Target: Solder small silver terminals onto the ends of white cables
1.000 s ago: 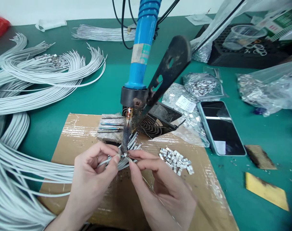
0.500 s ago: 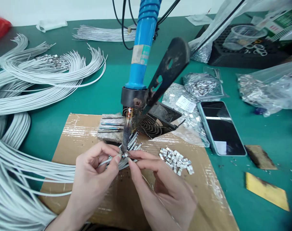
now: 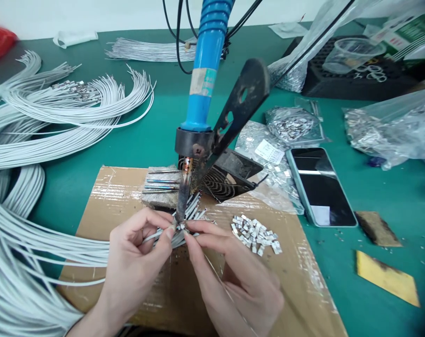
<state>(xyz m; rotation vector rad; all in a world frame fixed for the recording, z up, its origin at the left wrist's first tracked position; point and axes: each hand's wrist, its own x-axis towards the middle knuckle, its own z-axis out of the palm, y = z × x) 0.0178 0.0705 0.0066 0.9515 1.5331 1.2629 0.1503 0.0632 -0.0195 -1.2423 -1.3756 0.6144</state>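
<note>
My left hand (image 3: 138, 257) is closed, pinching a white cable (image 3: 149, 238) close to its end. Opposite it, my right hand (image 3: 236, 276) pinches a small metal terminal (image 3: 182, 226) between thumb and forefinger. Thin solder wire (image 3: 217, 276) runs through the same hand, along the palm. Directly above the fingertips is the dark tip of a blue-handled soldering iron (image 3: 182, 206), held point-down in a black stand (image 3: 194, 142). Whether the tip touches the terminal cannot be made out. Behind the fingers lie several white cable ends (image 3: 194, 210).
Cardboard (image 3: 103, 192) covers the work area. Loose metal terminals (image 3: 256, 234) lie in a pile on the right, near a phone (image 3: 324, 187) and bags of metal parts (image 3: 292, 124). Long white cable bundles (image 3: 40, 234) fill the left. A yellow sponge (image 3: 387, 278) is at far right.
Both hands stay at the iron's tip with the same grips. The right hand has shifted very slightly left, and the view has moved a little.
</note>
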